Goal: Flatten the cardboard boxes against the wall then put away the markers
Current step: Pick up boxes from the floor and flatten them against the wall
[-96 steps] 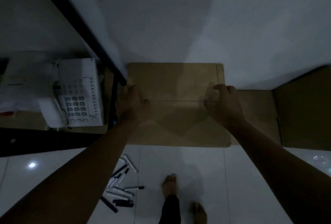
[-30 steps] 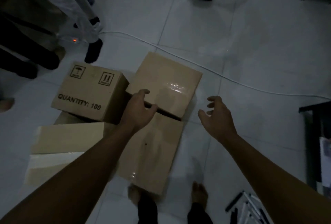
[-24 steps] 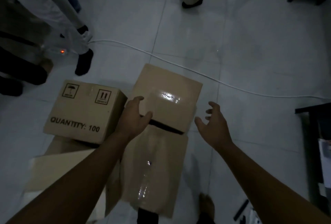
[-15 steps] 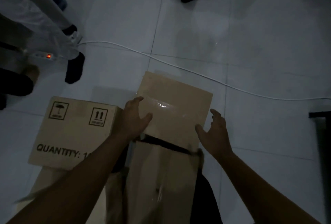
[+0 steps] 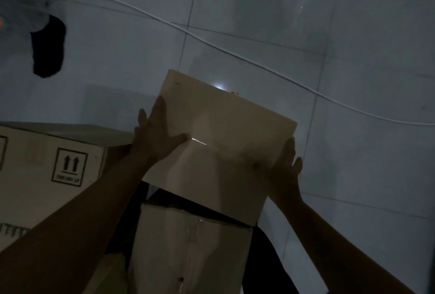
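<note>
Just right of the printed carton, the plain cardboard box sits between both hands: left hand and right hand press flat, fingers straight, against its opposite sides. It looks light, stiff-walled and tape-slick, so holding at the side edges seems safest.

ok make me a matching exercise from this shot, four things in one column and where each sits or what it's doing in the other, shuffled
1. plain tan cardboard box
2. printed cardboard box with two up arrows
3. thin white cable
4. dark shoe

a. trails across the floor tiles
b. upper left, on the floor
c. held between left hand and right hand
d. left of the held box

Pairs: 1-c, 2-d, 3-a, 4-b
</note>
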